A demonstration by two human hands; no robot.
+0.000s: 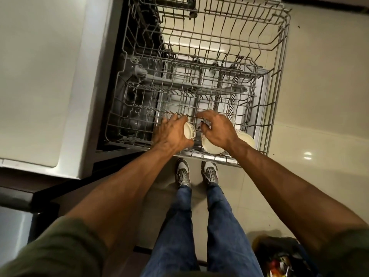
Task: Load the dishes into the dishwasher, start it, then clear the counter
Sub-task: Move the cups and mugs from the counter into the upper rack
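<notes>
Bag [279, 256]: lying on the floor by my right leg, well apart from the work. I am leaving it alone.
Shoes [182, 174]: standing just short of the lower rack's front edge. I am judging this stance close enough to reach in without stretching.
Left grip [169, 132]: curling round the small bowl, fingers wrapping its far side. I am aiming for a light hold that lets it slide down.
Small bowl [189, 130]: standing on edge at the front of the lower rack, its open face turning right. I am trying to seat it between two tines, tilted so that water is draining off.
Right grip [217, 128]: hovering with bent fingers over the big bowl, thumb and forefinger drawing close near the tines. I cannot tell whether they are pinching anything. I am wanting it to steady the neighbours while the small bowl is going in.
Big bowl [211, 145]: sitting in the front row just beside the small bowl. I am watching that the two rims are not knocking together.
Third bowl [246, 139]: showing behind the right wrist, further right in the same row.
Lower rack [119, 100]: standing pulled out over the open door, with bare wire behind the bowls.
Upper rack [284, 37]: also standing pulled out, above the far part of the lower one. It is carrying nothing that I can see.
Table [40, 76]: running along the left of the dishwasher. Any dishes waiting there are falling outside the view.
</notes>
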